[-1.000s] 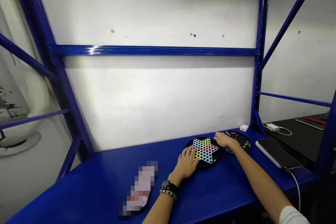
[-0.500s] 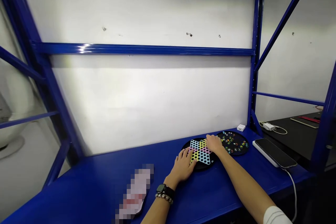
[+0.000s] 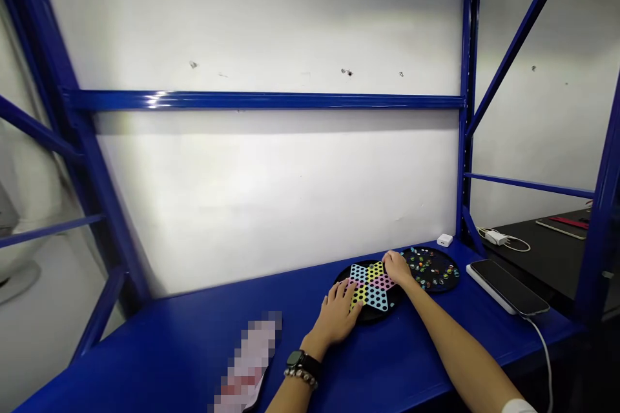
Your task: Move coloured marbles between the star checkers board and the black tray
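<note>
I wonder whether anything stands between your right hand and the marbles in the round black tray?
Nothing visible does: the right hand rests at the edge of the Chinese checkers board, right beside the marbles in the round black tray.

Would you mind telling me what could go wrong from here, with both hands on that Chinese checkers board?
The right hand sits right beside the round black tray of loose glass marbles, so a bump could scatter them across the blue steel shelf. The left hand bears on the round black star-patterned Chinese checkers board, which might slide or tip, perhaps knocking the tray.
</note>
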Tool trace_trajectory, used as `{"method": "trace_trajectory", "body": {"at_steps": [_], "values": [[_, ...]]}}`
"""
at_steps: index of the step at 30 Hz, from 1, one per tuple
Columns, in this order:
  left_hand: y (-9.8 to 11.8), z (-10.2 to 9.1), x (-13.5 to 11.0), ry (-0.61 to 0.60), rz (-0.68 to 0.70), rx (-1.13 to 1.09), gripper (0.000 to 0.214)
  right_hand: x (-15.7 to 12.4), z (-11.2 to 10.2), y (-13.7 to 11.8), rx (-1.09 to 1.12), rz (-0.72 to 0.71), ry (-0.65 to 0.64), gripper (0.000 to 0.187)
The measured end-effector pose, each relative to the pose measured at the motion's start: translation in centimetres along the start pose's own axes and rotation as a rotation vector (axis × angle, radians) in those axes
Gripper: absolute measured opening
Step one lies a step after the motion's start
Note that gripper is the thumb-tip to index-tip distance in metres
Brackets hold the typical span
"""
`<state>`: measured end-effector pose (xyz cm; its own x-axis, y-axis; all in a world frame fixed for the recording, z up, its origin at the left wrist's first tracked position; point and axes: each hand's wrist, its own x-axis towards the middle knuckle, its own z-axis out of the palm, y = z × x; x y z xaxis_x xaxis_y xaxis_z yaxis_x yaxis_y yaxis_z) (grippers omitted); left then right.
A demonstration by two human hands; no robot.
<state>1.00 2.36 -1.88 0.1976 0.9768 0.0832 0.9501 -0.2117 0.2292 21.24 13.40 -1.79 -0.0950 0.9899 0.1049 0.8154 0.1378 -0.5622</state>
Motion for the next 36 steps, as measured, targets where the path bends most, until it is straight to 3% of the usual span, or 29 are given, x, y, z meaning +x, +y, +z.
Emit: {"method": "trace_trajectory", "body": {"at_steps": [4,9,12,15,18,23,31,36], "values": [[0.3,-0.4,-0.1,-0.018,0.006,-0.003,0.060,0.7,0.2,0.0,0.264,0.069,0.066,0.060],[0.0,0.2,0.1,0.014,0.011,0.002,0.060,0.3,-0.6,0.1,0.384,0.062,0.036,0.076],[-0.2,0.5,0.2,0.027,0.017,0.011,0.059,-0.4,-0.3,-0.3,0.264,-0.023,0.065,0.064],[-0.2,0.5,0.2,0.020,0.016,0.015,0.059,-1.2,0.7,-0.9,0.007,-0.265,0.027,0.040],[-0.1,0.3,0.1,0.015,0.013,0.015,0.060,-1.7,1.3,-1.7,-0.136,-0.380,-0.038,0.037],[0.1,0.1,0.0,0.007,-0.010,0.027,0.058,-1.6,0.7,-2.2,-0.181,-0.297,0.006,0.037],[-0.1,0.0,0.1,0.016,0.014,0.014,0.059,-1.5,-0.7,0.0,-0.232,-0.179,0.112,0.024],[-0.5,0.4,0.4,0.025,0.013,0.016,0.059,-0.7,-2.0,1.3,0.000,-0.091,0.077,0.029]]}}
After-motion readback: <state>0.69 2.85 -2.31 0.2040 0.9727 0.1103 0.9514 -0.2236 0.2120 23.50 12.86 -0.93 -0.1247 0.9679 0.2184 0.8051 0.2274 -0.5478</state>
